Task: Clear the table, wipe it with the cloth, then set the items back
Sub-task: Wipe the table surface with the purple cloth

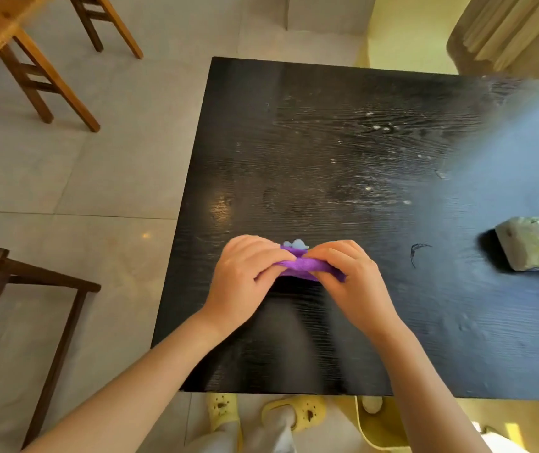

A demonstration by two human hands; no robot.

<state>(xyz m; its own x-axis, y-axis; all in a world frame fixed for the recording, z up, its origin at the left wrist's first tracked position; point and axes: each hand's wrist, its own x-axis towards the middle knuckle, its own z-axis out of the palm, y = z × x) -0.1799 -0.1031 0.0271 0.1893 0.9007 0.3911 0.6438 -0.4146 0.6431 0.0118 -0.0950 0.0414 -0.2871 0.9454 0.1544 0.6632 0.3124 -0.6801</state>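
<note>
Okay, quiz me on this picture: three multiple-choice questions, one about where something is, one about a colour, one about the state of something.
1. Where on the table does the pale packet lie?
A. near the right edge
B. at the far left corner
C. in the middle

2. What colour is the cloth?
A. green
B. purple
C. orange

3. What state is the cloth in?
A. spread flat and untouched
B. hanging over the table's edge
C. bunched up and gripped by both hands

Answers:
1. A, the packet sits against the right side of the view, partly cut off.
2. B, the fabric between the fingers is purple.
3. C, the left hand and right hand both curl round the bunched cloth.
</note>
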